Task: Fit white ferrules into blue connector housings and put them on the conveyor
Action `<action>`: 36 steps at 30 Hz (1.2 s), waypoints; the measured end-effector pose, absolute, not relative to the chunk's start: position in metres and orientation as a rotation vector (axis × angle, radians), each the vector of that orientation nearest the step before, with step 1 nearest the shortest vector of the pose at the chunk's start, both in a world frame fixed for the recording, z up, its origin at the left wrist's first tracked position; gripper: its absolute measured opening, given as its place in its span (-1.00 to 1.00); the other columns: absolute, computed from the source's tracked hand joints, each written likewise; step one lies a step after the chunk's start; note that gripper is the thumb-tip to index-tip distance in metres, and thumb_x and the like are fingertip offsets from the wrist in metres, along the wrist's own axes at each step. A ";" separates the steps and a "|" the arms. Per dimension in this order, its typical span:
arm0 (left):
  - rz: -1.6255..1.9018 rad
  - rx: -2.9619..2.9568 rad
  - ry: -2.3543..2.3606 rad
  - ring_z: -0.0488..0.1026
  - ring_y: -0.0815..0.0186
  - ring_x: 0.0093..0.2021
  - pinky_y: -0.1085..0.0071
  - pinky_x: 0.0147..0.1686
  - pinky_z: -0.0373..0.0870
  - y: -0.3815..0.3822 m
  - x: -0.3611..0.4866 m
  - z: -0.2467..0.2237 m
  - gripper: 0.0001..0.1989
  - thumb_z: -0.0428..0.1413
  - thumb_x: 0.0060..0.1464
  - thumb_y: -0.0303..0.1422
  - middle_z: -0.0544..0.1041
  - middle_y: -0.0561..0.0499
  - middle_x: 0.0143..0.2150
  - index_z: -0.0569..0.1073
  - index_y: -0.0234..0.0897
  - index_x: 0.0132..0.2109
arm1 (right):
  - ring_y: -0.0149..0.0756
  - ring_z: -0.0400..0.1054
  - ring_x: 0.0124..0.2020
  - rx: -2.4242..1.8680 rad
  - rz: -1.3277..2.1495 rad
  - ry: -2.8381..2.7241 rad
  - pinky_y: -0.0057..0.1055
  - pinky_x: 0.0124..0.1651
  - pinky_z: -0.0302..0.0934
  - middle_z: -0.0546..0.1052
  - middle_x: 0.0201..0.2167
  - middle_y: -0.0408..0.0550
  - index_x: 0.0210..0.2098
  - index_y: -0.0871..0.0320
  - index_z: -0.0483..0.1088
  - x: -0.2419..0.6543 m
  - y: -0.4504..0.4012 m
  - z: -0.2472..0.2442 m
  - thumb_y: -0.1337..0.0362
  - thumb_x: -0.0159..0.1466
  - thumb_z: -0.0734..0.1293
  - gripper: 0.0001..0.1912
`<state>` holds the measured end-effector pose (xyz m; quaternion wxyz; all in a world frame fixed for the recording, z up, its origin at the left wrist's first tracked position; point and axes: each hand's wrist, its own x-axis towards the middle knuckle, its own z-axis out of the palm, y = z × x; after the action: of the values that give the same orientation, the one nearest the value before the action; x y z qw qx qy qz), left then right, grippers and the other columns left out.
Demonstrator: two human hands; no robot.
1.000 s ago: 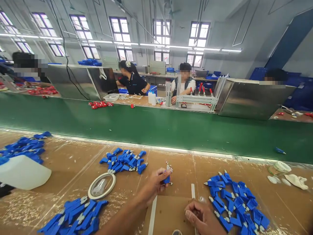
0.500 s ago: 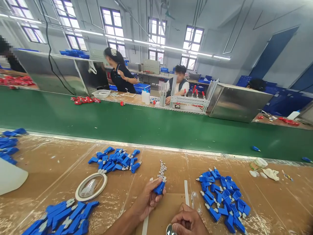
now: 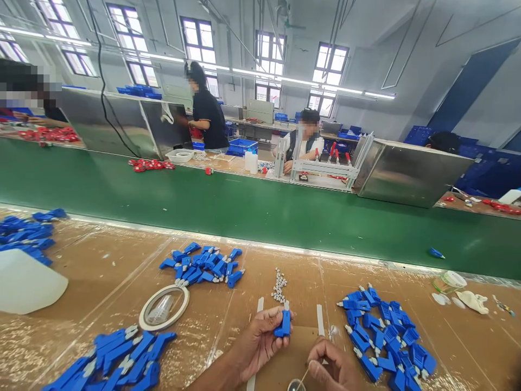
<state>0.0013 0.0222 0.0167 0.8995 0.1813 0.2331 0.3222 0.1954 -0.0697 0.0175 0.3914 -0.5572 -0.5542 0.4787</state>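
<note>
A blue plastic part (image 3: 286,324) with a light grey tip pointing up is held between the thumb and fingers of my left hand (image 3: 260,339). Just beyond it lies a small heap of grey pieces (image 3: 279,285). My right hand (image 3: 330,365) pinches a thin stick (image 3: 303,376), whose lower end is over a small round dish (image 3: 296,385) at the bottom edge. To the right of my right hand spreads a pile of blue parts (image 3: 386,331). Another pile of blue parts (image 3: 205,264) lies beyond my left hand.
A tape roll (image 3: 164,308) lies left, near more blue parts (image 3: 118,358). A white container (image 3: 30,282) stands far left. A jar (image 3: 450,281) and cloth (image 3: 472,302) are at right. Beyond the green belt (image 3: 244,209), people work at another bench.
The blue part in my left hand has turned more upright. My right hand now shows a stick over the dish. The view has shifted slightly, and a person across the belt has turned.
</note>
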 end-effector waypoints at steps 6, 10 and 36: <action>0.641 0.443 0.528 0.47 0.43 -0.54 0.60 -0.56 0.34 0.019 0.006 0.017 -0.56 0.47 -0.24 -0.15 0.53 -0.01 -0.47 0.53 -0.39 -0.33 | -0.38 0.20 -0.50 -1.267 1.435 -1.061 -0.53 -0.55 0.11 0.40 -0.47 -0.12 -0.40 0.18 0.42 0.200 -0.062 0.030 -0.22 0.18 0.41 -0.47; 0.617 0.490 0.528 0.47 0.45 -0.55 0.62 -0.52 0.32 0.017 0.009 0.016 -0.56 0.46 -0.23 -0.12 0.56 -0.08 -0.49 0.56 -0.45 -0.40 | -0.31 0.31 -0.47 -1.267 1.314 -1.067 -0.50 -0.53 0.21 0.47 -0.45 -0.06 -0.39 0.15 0.46 0.198 -0.057 0.035 -0.20 0.20 0.41 -0.50; 0.547 0.488 0.533 0.39 0.47 -0.61 0.60 -0.55 0.28 0.017 0.013 0.011 -0.55 0.45 -0.25 -0.08 0.57 -0.11 -0.52 0.57 -0.43 -0.50 | -0.22 0.51 -0.33 -1.166 0.502 -1.732 -0.36 -0.24 0.37 0.61 -0.35 -0.07 -0.19 0.02 0.48 0.187 -0.040 0.043 0.18 0.47 0.22 -0.79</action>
<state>0.0134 0.0167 0.0114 0.8990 0.2359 0.2574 0.2642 0.1875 -0.0396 0.0429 0.4767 -0.4774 -0.7090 0.2054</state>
